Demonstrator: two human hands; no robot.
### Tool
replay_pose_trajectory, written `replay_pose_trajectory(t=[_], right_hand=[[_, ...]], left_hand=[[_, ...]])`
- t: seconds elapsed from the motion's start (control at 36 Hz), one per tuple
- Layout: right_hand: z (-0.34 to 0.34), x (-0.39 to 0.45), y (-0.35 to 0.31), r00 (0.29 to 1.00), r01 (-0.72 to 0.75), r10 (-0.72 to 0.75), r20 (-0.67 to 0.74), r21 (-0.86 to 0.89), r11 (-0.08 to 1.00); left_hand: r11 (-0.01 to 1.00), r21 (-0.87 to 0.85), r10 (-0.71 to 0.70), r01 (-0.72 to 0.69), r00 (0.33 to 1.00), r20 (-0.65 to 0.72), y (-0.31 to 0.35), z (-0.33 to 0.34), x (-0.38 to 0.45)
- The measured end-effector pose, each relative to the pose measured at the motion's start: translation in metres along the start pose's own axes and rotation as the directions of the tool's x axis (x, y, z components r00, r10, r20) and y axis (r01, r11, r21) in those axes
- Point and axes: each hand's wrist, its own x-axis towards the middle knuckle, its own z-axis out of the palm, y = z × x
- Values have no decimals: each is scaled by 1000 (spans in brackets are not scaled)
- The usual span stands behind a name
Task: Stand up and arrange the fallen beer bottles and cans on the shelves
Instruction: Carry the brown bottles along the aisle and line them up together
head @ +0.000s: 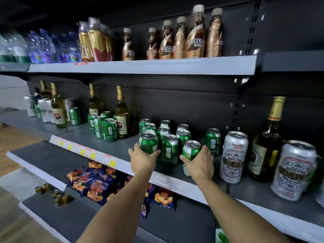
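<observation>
Nearest, both bare forearms reach up onto the middle shelf [175, 179]: the left hand [142, 159] curls its fingers round an upright green can [148, 142] at its 12 o'clock, and the right hand [199, 163] wraps a second green can [191, 151], tilted slightly, at its 11 o'clock. Behind and between them stands a cluster of green cans [168, 135]. At 3 o'clock stand white cans [234, 156] and a dark beer bottle [266, 142]; far left, more bottles [121, 114].

On the middle shelf [108, 151], a cluster of cans [168, 137] stands at centre. Left of it: a bottle [121, 116] behind more cans. Right: two tall cans [234, 156] flanking another bottle [266, 142]. Snack packets [94, 181] lie on the shelf below.
</observation>
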Motion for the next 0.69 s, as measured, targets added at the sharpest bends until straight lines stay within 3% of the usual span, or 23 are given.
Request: replay_pose_trajectory(t=[0.53,0.69], right_hand=[[16,-9,5,997,-63,62,-41,-40,997],[9,-19,15,998,-18,15,-54,-54,998]], left_hand=[[1000,12,-16,14,982,189,-25,26,25],[1000,-17,28,-26,989,142,-27,25,18]])
